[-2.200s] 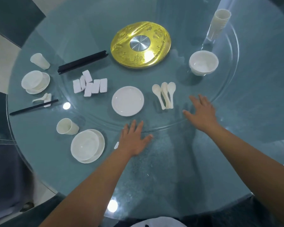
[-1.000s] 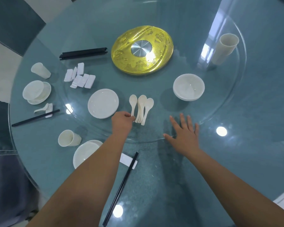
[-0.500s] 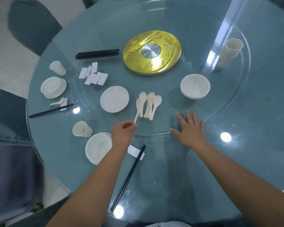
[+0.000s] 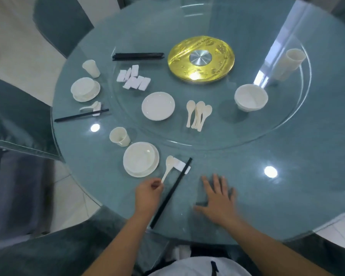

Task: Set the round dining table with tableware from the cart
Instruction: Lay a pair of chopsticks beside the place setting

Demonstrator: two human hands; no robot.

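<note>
My left hand (image 4: pixel 147 194) pinches the handle end of a white spoon (image 4: pixel 167 166), whose bowl lies against the white chopstick rest (image 4: pixel 180 165). Black chopsticks (image 4: pixel 171 193) lean on that rest, just right of the spoon. To their left stands a bowl on a plate (image 4: pixel 140 159), with a cup (image 4: pixel 120 136) behind it. My right hand (image 4: pixel 217 198) lies flat on the glass table (image 4: pixel 287 186) with its fingers spread. On the glass turntable (image 4: pixel 257 134) lie several loose spoons (image 4: pixel 198 115), a white plate (image 4: pixel 158 106) and a bowl (image 4: pixel 250 97).
The turntable also carries a gold centre disc (image 4: pixel 201 58), stacked cups (image 4: pixel 290 63), a bundle of black chopsticks (image 4: pixel 137 56) and several white rests (image 4: pixel 134 79). A second set place (image 4: pixel 85 89) sits at the far left. Teal chairs (image 4: pixel 18 120) ring the table.
My left hand lifted one spoon from the pile on the turntable and brought it down beside the chopstick rest. My right hand drew back from the turntable's rim toward me.
</note>
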